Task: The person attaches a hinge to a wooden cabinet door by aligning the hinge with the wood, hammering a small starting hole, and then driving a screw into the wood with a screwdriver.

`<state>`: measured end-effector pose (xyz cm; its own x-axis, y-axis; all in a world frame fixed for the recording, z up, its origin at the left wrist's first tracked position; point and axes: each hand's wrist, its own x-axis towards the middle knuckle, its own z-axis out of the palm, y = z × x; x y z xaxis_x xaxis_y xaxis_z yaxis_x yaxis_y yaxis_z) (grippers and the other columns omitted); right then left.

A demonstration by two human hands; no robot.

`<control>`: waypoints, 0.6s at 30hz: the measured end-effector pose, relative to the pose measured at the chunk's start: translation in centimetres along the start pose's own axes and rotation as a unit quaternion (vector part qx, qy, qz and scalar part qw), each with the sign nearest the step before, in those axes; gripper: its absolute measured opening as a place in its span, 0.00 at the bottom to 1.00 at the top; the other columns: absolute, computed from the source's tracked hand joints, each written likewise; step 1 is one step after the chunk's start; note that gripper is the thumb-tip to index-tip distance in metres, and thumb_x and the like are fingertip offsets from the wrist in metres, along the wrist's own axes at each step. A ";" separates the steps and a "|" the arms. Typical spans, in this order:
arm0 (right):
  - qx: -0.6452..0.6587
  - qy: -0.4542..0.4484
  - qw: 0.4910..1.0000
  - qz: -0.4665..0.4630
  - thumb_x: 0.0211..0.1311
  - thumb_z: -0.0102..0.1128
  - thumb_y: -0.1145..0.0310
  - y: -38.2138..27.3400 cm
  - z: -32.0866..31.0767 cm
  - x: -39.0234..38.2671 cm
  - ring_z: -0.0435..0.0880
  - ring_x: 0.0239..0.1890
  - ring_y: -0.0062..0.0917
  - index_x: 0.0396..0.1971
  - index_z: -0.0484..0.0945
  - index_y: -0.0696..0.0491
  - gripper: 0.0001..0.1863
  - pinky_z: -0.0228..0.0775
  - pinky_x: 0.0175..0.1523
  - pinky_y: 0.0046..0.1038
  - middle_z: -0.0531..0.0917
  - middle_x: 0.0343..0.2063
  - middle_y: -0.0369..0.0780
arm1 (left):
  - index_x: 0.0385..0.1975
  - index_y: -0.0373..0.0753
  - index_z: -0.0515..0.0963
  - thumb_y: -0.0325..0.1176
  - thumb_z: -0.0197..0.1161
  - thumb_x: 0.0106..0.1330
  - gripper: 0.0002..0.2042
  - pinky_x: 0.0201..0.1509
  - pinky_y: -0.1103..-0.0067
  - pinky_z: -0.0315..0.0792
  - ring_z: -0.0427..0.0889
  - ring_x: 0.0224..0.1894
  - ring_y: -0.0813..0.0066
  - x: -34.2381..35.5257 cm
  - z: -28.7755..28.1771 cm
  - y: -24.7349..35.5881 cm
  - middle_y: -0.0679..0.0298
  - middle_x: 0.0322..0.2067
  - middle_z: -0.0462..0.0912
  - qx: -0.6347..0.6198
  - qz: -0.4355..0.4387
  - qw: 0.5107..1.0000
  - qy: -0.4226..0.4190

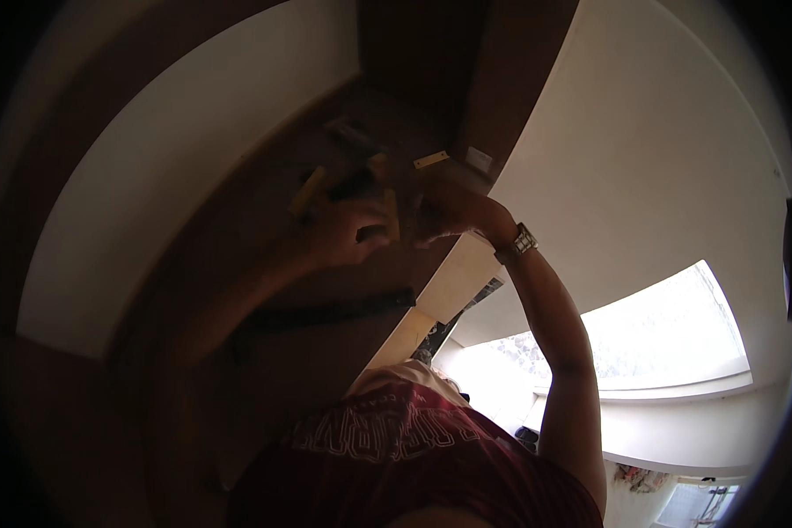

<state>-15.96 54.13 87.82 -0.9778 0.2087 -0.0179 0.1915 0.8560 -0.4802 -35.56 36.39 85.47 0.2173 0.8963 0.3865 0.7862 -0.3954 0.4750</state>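
Near the middle of the view, my left hand (352,229) has its fingers curled on a yellow piece (392,211); a second yellow piece (309,191) lies against or just beside its fingers, and a dark object I cannot make out is between them. My right hand (449,207), wearing a metal watch (521,243), is close to the right of it, fingers bent and in shadow, so what they grip is unclear. Just beyond sit a small yellow plate with holes (430,160), a pale small item (479,158) and a dim clear item (350,132).
A dark brown board (264,194) surrounds the hands, with a long black bar (326,308) across it. A pale panel (158,167) curves at left. A large white surface (616,150) spans the right, above a bright window (660,326). A light wooden strip (453,273) runs along the board's edge.
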 end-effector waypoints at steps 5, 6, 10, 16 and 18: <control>0.165 0.115 0.979 0.023 0.52 0.74 0.61 -0.1 -0.1 -0.2 0.83 0.24 0.21 0.34 0.84 0.58 0.16 0.74 0.29 0.24 0.84 0.23 0.40 | 0.40 0.36 0.84 0.35 0.74 0.56 0.15 0.56 0.67 0.76 0.84 0.48 0.54 -0.2 -0.3 0.3 0.53 0.44 0.84 -0.018 0.000 1.000 0.019; 0.339 0.108 0.928 0.111 0.54 0.74 0.64 -1.2 -0.2 -0.1 0.82 0.23 0.18 0.35 0.83 0.59 0.15 0.73 0.27 0.22 0.83 0.22 0.39 | 0.41 0.37 0.84 0.35 0.74 0.56 0.15 0.55 0.67 0.76 0.84 0.48 0.55 -0.5 -0.3 -0.1 0.54 0.44 0.85 -0.011 0.003 1.000 0.027; 0.371 0.114 0.917 0.095 0.57 0.73 0.67 -1.3 0.7 -0.1 0.83 0.26 0.18 0.36 0.83 0.57 0.12 0.73 0.29 0.20 0.86 0.26 0.39 | 0.44 0.40 0.82 0.37 0.75 0.55 0.18 0.54 0.67 0.76 0.85 0.48 0.59 0.0 -0.8 0.5 0.57 0.42 0.85 0.000 -0.098 0.994 -0.041; 0.321 0.099 0.931 0.140 0.56 0.74 0.66 -1.9 1.4 1.3 0.82 0.26 0.15 0.40 0.82 0.57 0.15 0.73 0.28 0.19 0.85 0.27 0.38 | 0.45 0.42 0.83 0.35 0.75 0.56 0.17 0.54 0.68 0.76 0.85 0.48 0.60 -0.2 -0.5 0.7 0.58 0.41 0.85 -0.047 -0.031 0.998 0.029; 0.233 0.199 0.952 0.007 0.55 0.74 0.66 -0.6 2.6 1.4 0.83 0.28 0.17 0.40 0.83 0.58 0.16 0.75 0.32 0.22 0.85 0.26 0.37 | 0.45 0.42 0.84 0.35 0.75 0.56 0.16 0.56 0.68 0.75 0.84 0.49 0.62 0.0 0.0 0.5 0.59 0.43 0.85 -0.055 -0.026 0.998 0.021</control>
<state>-17.63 52.66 85.79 -0.8476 0.4611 0.2625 0.0555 0.5690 -0.8204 -35.15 36.23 85.72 0.1514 0.9083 0.3900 0.7265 -0.3698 0.5792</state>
